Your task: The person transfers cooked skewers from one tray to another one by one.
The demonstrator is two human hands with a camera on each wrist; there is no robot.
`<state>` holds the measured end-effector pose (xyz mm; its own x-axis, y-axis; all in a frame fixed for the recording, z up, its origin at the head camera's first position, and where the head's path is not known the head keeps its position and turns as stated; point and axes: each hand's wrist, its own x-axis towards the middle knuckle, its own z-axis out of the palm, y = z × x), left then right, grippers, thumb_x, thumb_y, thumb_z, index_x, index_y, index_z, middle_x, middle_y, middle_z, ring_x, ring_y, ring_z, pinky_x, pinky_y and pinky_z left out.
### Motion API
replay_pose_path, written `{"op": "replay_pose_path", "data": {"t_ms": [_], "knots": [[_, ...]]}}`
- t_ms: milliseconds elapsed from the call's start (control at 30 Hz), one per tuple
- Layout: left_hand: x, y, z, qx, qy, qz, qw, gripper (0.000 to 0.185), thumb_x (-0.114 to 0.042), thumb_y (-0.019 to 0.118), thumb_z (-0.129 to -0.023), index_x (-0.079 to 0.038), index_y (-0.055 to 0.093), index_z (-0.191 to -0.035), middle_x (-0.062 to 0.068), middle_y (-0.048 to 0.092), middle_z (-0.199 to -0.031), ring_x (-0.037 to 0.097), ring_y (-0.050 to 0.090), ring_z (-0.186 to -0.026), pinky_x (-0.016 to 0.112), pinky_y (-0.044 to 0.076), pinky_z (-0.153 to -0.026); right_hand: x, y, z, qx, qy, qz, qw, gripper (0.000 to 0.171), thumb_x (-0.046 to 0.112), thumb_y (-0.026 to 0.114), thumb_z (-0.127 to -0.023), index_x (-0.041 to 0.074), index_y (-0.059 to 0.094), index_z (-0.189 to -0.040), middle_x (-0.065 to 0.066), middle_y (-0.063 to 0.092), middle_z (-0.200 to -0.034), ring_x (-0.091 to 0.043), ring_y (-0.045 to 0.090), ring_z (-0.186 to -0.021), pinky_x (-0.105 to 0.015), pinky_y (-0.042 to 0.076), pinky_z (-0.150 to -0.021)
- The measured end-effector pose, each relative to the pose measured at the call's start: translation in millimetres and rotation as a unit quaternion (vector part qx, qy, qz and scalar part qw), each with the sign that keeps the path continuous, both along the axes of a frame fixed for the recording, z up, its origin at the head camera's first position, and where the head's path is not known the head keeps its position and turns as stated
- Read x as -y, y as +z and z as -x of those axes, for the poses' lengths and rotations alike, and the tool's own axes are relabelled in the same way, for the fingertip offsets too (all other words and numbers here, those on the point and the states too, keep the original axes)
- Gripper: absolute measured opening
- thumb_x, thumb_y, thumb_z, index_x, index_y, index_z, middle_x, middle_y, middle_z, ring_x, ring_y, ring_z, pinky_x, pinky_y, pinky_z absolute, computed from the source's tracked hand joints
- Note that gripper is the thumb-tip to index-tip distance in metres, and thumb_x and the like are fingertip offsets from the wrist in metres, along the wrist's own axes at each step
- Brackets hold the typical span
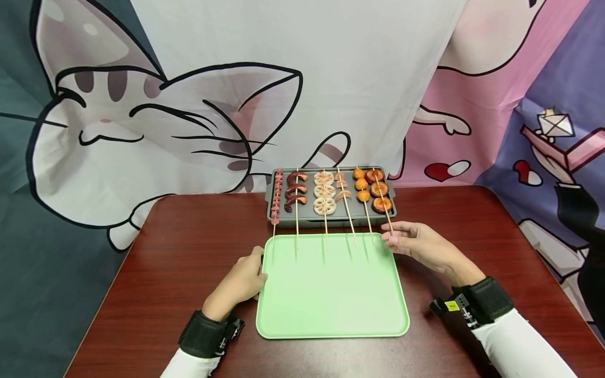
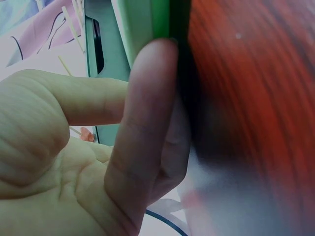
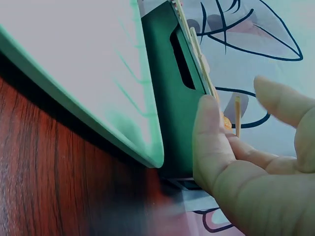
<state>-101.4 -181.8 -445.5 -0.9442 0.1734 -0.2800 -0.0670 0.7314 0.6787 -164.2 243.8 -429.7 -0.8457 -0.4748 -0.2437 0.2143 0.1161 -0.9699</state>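
Observation:
A pale green tray (image 1: 331,294) lies in the middle of the table. Behind it a grey grill pan (image 1: 307,215) holds several skewers whose sticks reach over the tray. My left hand (image 1: 250,273) rests against the tray's left edge (image 2: 147,19), one finger (image 2: 142,118) lying straight along it. My right hand (image 1: 402,239) is at the tray's far right corner. Its fingers (image 3: 211,137) and thumb (image 3: 283,101) stand apart around the stick end (image 3: 237,115) of the rightmost skewer (image 1: 381,195), which carries brown round slices. Nothing shows them pinching the stick.
The dark red wooden table (image 1: 189,252) is backed by a cartoon cat cloth (image 1: 142,121). The other skewers carry orange balls (image 1: 362,185), lotus-root slices (image 1: 324,192) and dark curled sausages (image 1: 295,190). The pan's side handle slot (image 3: 181,59) faces my right hand.

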Motion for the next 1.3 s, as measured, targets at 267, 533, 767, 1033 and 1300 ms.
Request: {"op": "replay_pose_path", "data": {"t_ms": [267,533,767,1033,1300], "knots": [[-2.5,1.0,0.8,-0.002,-0.004,-0.001,1.0,0.046,0.002,0.06,-0.101,0.002,0.043,-0.143,0.011,0.052,-0.076,0.02,0.058,-0.049,0.031,0.051,-0.047,-0.9,-2.9,3.6,-0.008,-0.008,0.01,1.0,0.055,0.008,0.061,-0.104,-0.02,0.038,-0.146,-0.008,0.072,-0.116,-0.01,0.07,-0.105,-0.027,0.059,-0.09],[-3.7,0.9,1.9,-0.003,-0.006,-0.005,1.0,0.046,0.001,0.06,-0.101,0.002,0.044,-0.144,0.011,0.053,-0.076,0.021,0.058,-0.049,0.031,0.051,-0.047,-1.6,-2.5,7.3,-0.006,-0.019,-0.003,1.0,0.051,0.007,0.062,-0.103,-0.021,0.043,-0.142,-0.005,0.072,-0.106,-0.008,0.067,-0.09,-0.025,0.06,-0.079],[-1.1,0.8,1.5,0.004,-0.006,-0.003,1.0,0.049,0.001,0.06,-0.101,0.003,0.041,-0.146,0.011,0.052,-0.077,0.021,0.057,-0.05,0.032,0.05,-0.048,1.3,-2.5,9.9,0.007,-0.034,-0.007,0.999,0.045,0.001,0.063,-0.101,-0.022,0.045,-0.136,-0.006,0.072,-0.102,-0.01,0.068,-0.086,-0.023,0.06,-0.074],[0.5,0.1,-0.9,0.005,-0.004,-0.012,0.9999,0.051,0.001,0.059,-0.102,0.003,0.039,-0.148,0.011,0.052,-0.077,0.021,0.057,-0.05,0.032,0.05,-0.048,4.2,-2.1,12.2,-0.002,-0.026,-0.022,0.999,0.038,0.0,0.064,-0.1,-0.02,0.05,-0.128,-0.008,0.07,-0.099,-0.013,0.069,-0.084,-0.025,0.061,-0.074],[0.6,0.0,-1.9,0.005,-0.003,-0.019,0.9998,0.053,0.003,0.06,-0.101,0.004,0.038,-0.15,0.011,0.051,-0.078,0.022,0.058,-0.052,0.031,0.052,-0.048,2.5,-2.7,14.0,0.002,-0.017,-0.016,1.0,0.032,-0.004,0.061,-0.1,-0.02,0.049,-0.125,-0.007,0.069,-0.096,-0.013,0.07,-0.084,-0.025,0.061,-0.074]]}}
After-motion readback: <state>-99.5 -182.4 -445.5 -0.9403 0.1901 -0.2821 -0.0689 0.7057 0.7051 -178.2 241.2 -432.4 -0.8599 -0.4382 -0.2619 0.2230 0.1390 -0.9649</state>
